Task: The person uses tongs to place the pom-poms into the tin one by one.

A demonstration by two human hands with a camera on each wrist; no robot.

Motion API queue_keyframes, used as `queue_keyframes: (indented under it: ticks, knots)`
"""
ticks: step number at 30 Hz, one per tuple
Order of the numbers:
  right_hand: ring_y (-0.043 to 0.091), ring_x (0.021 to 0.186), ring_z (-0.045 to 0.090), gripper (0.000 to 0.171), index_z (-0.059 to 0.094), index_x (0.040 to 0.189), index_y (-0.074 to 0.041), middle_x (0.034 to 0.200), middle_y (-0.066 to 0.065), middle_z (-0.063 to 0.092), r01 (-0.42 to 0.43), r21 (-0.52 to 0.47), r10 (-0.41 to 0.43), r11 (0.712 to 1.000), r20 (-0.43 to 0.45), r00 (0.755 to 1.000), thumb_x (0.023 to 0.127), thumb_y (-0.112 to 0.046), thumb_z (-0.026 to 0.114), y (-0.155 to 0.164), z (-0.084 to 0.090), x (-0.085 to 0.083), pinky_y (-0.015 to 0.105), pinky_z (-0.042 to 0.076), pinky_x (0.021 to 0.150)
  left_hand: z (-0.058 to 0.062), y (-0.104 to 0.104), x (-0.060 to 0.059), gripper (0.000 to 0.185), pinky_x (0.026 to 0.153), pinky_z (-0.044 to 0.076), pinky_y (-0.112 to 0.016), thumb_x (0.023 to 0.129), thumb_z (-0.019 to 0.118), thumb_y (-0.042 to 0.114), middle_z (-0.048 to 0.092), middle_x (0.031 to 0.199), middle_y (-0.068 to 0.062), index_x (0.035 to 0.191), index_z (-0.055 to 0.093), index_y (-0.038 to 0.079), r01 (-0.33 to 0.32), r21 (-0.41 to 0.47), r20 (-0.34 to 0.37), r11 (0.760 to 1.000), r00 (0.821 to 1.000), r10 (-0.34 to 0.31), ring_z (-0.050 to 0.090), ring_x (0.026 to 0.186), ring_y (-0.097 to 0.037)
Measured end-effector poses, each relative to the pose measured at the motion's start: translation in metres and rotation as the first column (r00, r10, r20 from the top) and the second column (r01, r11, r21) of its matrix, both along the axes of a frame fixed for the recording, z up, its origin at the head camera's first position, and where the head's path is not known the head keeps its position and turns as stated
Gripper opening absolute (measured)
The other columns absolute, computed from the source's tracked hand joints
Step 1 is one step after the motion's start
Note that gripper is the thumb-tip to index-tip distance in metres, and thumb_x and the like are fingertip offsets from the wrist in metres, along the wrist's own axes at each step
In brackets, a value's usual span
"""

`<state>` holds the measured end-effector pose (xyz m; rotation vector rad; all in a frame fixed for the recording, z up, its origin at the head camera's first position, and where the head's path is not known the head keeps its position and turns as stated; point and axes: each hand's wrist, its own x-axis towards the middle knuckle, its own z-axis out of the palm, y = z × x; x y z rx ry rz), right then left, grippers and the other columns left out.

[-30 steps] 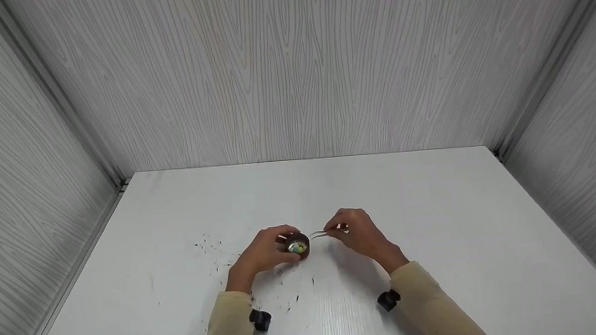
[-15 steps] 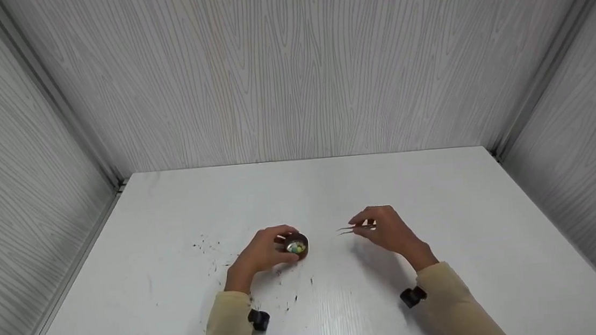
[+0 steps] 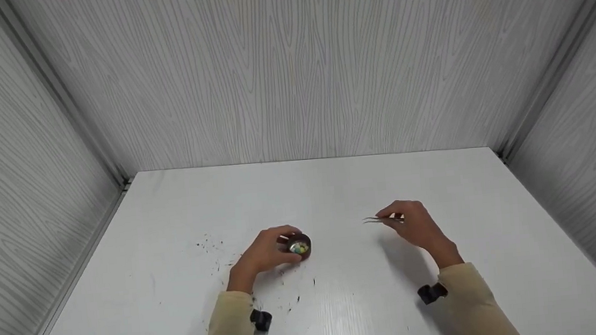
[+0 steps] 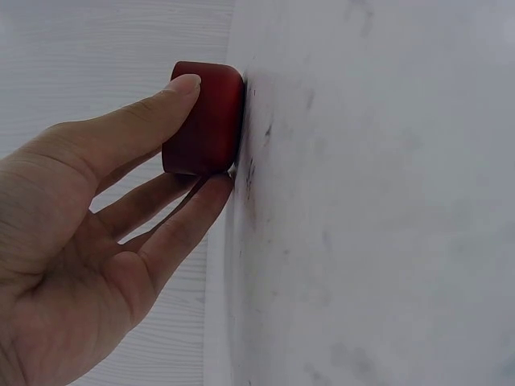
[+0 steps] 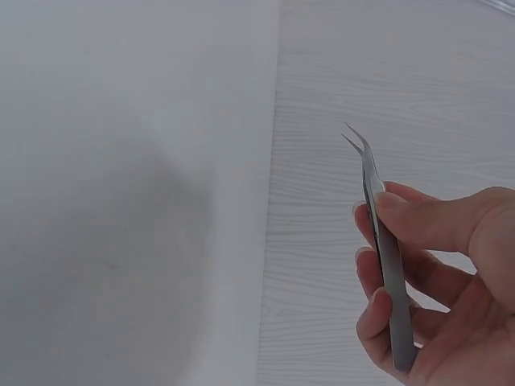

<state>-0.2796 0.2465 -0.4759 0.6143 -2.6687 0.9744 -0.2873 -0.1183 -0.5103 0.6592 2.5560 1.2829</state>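
My left hand (image 3: 267,251) grips a small round dark red cup (image 3: 306,240) between thumb and fingers, low at the white table. Small pale yellow, green and blue pieces (image 3: 299,248) lie inside it. In the left wrist view the cup's smooth red side (image 4: 208,121) shows, with the thumb across it and fingertips beneath. Off to the right, my right hand (image 3: 416,227) holds a pair of metal tweezers (image 5: 388,249) raised above the table. Their curved tips are slightly apart with nothing between them, pointing left toward the cup in the head view.
The white table (image 3: 332,191) carries dark specks (image 3: 208,244) left of the cup and more near the left forearm. Grey wood-grain panels (image 3: 289,71) enclose the back and both sides. A black wrist camera (image 3: 261,319) sits on the left sleeve, another (image 3: 432,293) on the right.
My right hand has moved right with the tweezers, away from the cup, where the tips were close to its rim. The left hand and cup have stayed in place.
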Motion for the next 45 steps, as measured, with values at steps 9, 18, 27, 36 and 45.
queue_keyframes:
  ticks: [9, 18, 27, 36, 45]
  knots:
    - [0.029, 0.086, 0.073, 0.018, 0.081, 0.104, -0.002, 0.101, 0.014, 0.079, 0.063, 0.008, -0.062, 0.998, -0.016, 0.998, 0.088, 0.006, 0.075, 0.022, 0.003, 0.002, 0.026, 0.057, 0.072, 0.0, 0.001, 0.0, 0.05, 0.106, 0.055, -0.052, 0.088, 0.082, 0.012, 0.066, 0.135, -0.016, 0.135, 0.064, 0.011, 0.011, -0.003, 0.011, 1.0, 1.0, -0.011, 0.064, 0.126, -0.038]
    - [0.032, 0.088, 0.072, 0.017, 0.08, 0.105, -0.001, 0.104, 0.019, 0.078, 0.189, 0.035, -0.19, 0.981, 0.031, 0.981, 0.091, 0.004, 0.073, 0.053, 0.008, 0.004, 0.025, 0.054, 0.069, -0.001, -0.001, 0.001, 0.05, 0.103, 0.056, -0.052, 0.087, 0.083, 0.011, 0.067, 0.133, -0.017, 0.134, 0.064, 0.01, 0.017, 0.008, 0.018, 1.0, 1.0, -0.017, 0.065, 0.124, -0.04]
    - [0.035, 0.087, 0.071, 0.016, 0.08, 0.106, 0.0, 0.105, 0.024, 0.077, 0.297, 0.077, -0.302, 0.952, 0.065, 0.951, 0.091, 0.001, 0.073, 0.08, 0.007, 0.007, 0.03, 0.05, 0.061, -0.002, -0.003, 0.001, 0.049, 0.104, 0.056, -0.053, 0.088, 0.082, 0.012, 0.067, 0.133, -0.016, 0.134, 0.065, 0.011, 0.025, 0.01, 0.013, 1.0, 1.0, -0.025, 0.065, 0.124, -0.04]
    - [0.039, 0.097, 0.07, 0.016, 0.079, 0.107, -0.001, 0.11, 0.024, 0.076, 0.361, 0.109, -0.373, 0.926, 0.132, 0.918, 0.094, -0.003, 0.071, 0.103, 0.0, 0.006, 0.03, 0.052, 0.062, -0.001, -0.003, 0.001, 0.049, 0.104, 0.056, -0.054, 0.088, 0.082, 0.013, 0.067, 0.132, -0.017, 0.134, 0.065, 0.01, 0.024, 0.006, 0.0, 1.0, 1.0, -0.024, 0.065, 0.124, -0.041]
    - [0.04, 0.098, 0.07, 0.015, 0.08, 0.107, -0.002, 0.111, 0.023, 0.076, 0.386, 0.134, -0.405, 0.913, 0.162, 0.9, 0.095, -0.007, 0.071, 0.122, -0.007, 0.008, 0.031, 0.052, 0.065, 0.0, -0.002, 0.002, 0.048, 0.104, 0.055, -0.054, 0.088, 0.082, 0.013, 0.067, 0.132, -0.017, 0.133, 0.065, 0.01, 0.022, 0.003, -0.001, 1.0, 1.0, -0.022, 0.065, 0.123, -0.041]
